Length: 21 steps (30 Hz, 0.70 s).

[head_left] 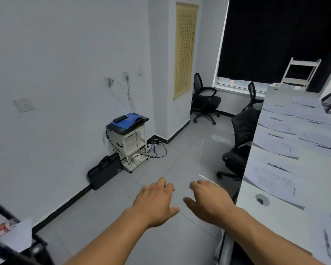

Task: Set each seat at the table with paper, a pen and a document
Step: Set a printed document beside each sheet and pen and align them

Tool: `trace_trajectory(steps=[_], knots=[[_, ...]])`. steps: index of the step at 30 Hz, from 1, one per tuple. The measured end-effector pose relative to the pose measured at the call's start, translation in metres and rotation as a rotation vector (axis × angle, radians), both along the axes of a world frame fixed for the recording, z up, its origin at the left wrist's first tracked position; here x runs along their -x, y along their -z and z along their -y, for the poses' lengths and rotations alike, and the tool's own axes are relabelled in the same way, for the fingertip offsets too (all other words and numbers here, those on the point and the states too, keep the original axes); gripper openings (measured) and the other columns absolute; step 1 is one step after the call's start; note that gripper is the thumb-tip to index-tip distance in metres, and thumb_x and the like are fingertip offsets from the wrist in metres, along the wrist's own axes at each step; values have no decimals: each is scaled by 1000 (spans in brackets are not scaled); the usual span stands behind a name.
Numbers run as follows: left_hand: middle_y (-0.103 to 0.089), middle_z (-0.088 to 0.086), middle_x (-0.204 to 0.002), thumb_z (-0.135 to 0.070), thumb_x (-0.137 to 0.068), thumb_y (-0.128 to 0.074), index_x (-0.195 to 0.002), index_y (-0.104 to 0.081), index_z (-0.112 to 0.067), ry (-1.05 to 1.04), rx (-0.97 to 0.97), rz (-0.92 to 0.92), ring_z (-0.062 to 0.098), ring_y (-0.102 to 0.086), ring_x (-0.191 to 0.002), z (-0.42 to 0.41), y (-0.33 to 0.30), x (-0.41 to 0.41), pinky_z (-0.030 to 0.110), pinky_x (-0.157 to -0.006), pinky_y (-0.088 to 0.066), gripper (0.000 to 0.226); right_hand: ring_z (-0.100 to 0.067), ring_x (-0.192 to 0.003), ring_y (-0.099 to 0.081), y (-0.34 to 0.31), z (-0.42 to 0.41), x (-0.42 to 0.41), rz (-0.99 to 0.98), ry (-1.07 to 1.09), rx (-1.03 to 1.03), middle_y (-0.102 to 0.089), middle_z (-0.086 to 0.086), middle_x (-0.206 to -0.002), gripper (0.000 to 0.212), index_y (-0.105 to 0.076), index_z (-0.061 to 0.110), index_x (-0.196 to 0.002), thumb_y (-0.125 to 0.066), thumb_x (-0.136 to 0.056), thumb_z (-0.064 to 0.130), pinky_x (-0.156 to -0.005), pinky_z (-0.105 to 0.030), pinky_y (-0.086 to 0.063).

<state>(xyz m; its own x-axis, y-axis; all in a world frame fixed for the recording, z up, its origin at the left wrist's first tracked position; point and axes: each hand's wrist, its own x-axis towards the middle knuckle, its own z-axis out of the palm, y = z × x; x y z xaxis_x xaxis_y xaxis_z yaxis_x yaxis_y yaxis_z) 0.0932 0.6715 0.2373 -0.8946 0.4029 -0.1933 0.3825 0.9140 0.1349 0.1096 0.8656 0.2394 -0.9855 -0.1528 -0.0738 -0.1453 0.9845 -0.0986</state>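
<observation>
Both hands hang released over the floor, left hand (157,199) and right hand (208,201), the right nearer the table (256,222) whose papers (275,178) run lengthwise away beyond it

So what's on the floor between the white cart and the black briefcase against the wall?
Nothing: in the head view the briefcase leans right beside the cart, with only bare floor.
</observation>
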Motion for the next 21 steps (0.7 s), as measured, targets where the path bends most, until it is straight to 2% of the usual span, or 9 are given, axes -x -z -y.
trace_trajectory(steps=[7,13,19,21], knots=[[-47,3,-145,-62,-103,-58,-159,-42,-26,81,2,-15,28,-59,-126,-8,-4,79,45,-110,-45,69,-23,-104,-64,-9,-4,60,-20,63,-13,-66,1,-111,47,-61,20,-119,-48,-102,62,-82,-42,-58],[-48,2,-143,-63,-102,-60,-158,-43,-26,112,56,-17,28,-59,-128,-27,0,166,45,-108,-46,69,-22,-104,-64,6,-26,144,-45,115,20,-67,0,-114,50,-62,20,-125,-48,-102,63,-84,-42,-59],[-47,1,-147,-61,-103,-60,-161,-41,-26,165,70,-27,28,-59,-129,-72,-16,260,44,-110,-46,70,-24,-107,-64,4,-72,225,-41,199,50,-68,0,-115,49,-62,21,-122,-48,-102,63,-85,-40,-57],[-48,1,-148,-62,-103,-59,-162,-41,-27,198,54,-40,29,-60,-130,-95,-23,288,45,-111,-46,70,-24,-100,-64,0,-95,248,-72,247,55,-68,1,-108,46,-63,22,-114,-48,-101,63,-83,-41,-58]])
